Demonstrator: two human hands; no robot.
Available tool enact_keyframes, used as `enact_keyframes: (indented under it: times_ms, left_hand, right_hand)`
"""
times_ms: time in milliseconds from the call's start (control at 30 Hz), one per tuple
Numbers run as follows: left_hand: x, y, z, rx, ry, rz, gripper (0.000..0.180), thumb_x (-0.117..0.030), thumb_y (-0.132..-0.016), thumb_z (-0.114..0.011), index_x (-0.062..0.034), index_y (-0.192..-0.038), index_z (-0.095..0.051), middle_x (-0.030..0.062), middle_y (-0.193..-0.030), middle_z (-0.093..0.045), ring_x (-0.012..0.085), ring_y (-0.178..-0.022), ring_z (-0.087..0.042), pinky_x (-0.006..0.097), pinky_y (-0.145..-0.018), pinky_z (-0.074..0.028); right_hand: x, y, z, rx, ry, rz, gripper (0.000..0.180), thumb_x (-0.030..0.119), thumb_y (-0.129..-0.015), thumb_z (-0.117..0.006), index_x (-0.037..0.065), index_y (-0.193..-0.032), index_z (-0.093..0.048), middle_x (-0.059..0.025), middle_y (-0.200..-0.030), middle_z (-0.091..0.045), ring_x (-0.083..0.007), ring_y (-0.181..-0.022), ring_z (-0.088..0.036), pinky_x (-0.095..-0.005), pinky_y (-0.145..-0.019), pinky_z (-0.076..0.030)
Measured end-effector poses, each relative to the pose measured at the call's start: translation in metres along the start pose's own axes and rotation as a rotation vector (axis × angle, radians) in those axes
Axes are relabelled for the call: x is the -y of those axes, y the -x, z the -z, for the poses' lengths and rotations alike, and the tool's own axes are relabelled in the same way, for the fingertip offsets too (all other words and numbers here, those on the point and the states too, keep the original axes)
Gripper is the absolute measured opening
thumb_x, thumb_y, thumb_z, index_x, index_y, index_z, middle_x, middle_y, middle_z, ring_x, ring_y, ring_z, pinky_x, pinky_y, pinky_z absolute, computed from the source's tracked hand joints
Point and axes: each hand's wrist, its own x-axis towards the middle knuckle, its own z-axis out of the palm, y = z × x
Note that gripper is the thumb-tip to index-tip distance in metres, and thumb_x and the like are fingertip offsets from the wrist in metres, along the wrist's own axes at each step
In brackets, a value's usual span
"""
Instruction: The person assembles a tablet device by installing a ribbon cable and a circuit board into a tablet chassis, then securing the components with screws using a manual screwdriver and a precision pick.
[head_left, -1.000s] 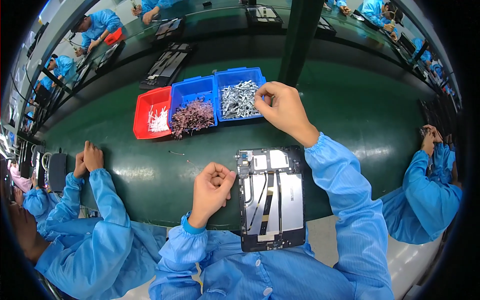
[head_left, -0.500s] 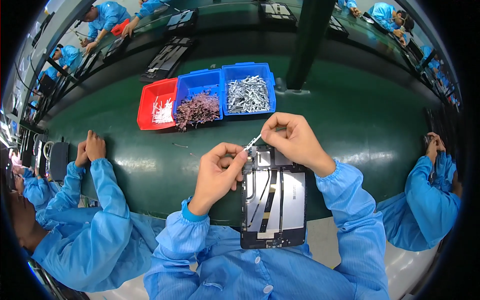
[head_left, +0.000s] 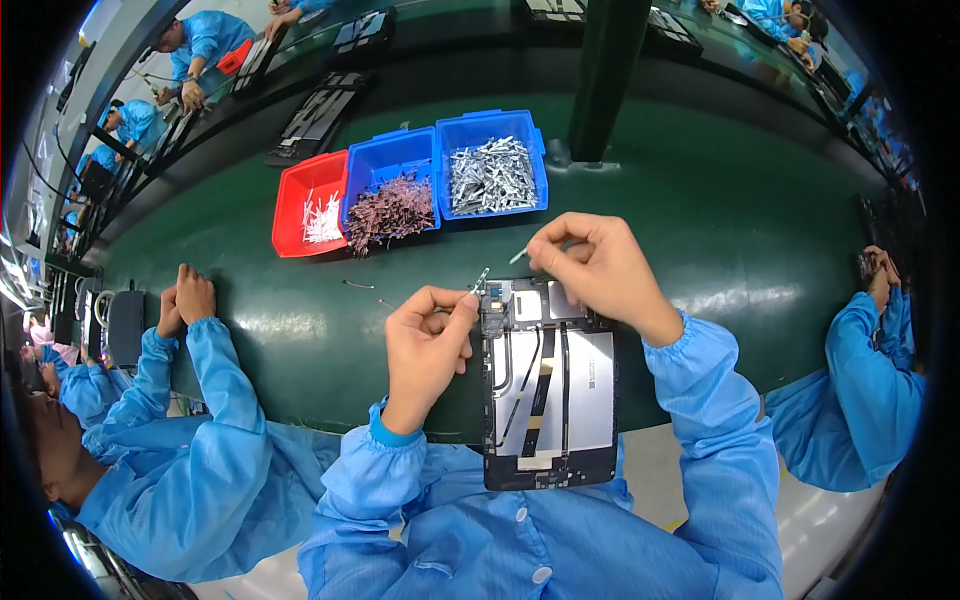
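Note:
My left hand [head_left: 425,345] pinches a small, narrow silvery strip [head_left: 482,279] between thumb and index finger, just above the upper left corner of an opened tablet [head_left: 585,390]. Across that corner, my right hand [head_left: 600,268] pinches a thin pale strip [head_left: 518,256], whose free end points down and left. The two strips are apart. The tablet's inside faces up, showing a large silvery plate, black cables and a dark frame. It lies at the near edge of the table, its lower part reaching in front of my blue gown.
Beyond my hands stand a red bin [head_left: 287,212] of white strips, a blue bin [head_left: 393,148] of brownish small parts and another blue bin [head_left: 487,124] of silvery strips. Two thin wires [head_left: 358,285] lie left. A dark post [head_left: 602,90] rises behind. Co-workers sit on both sides.
The strip stretched between my hands now shows as two separate pieces, one in each hand. My hands have drawn apart a little. The view has shifted slightly.

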Motion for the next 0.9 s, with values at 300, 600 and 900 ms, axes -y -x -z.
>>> enact_keyframes:
  times_ms: [300,600,900]
  left_hand:
    - [-0.007,0.005,0.001,0.092,-0.028,0.066,0.017,-0.012,-0.093,-0.068,0.0038,-0.095,-0.067,0.0012,-0.063,-0.062,0.0033,-0.048,-0.052,0.018,-0.039,-0.036]
    - [-0.010,0.008,0.004,0.147,-0.160,0.002,0.015,-0.011,-0.092,-0.069,0.0028,-0.097,-0.068,0.0006,-0.065,-0.063,0.0023,-0.051,-0.053,0.018,-0.041,-0.038]
    - [-0.009,0.011,0.008,0.152,-0.112,0.044,0.015,-0.010,-0.092,-0.068,0.0031,-0.099,-0.068,-0.0004,-0.067,-0.062,0.0016,-0.053,-0.053,0.017,-0.042,-0.039]
  right_hand:
    - [0.019,0.010,-0.007,-0.025,0.209,0.235,0.011,0.007,-0.086,-0.072,0.000,-0.095,-0.072,-0.0047,-0.090,-0.062,-0.0043,-0.057,-0.052,-0.0204,-0.050,-0.039]
    - [0.007,0.014,-0.014,0.197,0.260,0.288,0.010,0.007,-0.083,-0.073,0.001,-0.091,-0.073,-0.0050,-0.082,-0.063,-0.0100,-0.064,-0.054,-0.0238,-0.052,-0.040]
    - [0.008,0.017,-0.019,0.262,0.188,0.222,0.007,0.006,-0.083,-0.073,0.002,-0.087,-0.071,-0.0023,-0.077,-0.060,-0.0056,-0.053,-0.046,-0.0241,-0.047,-0.035]
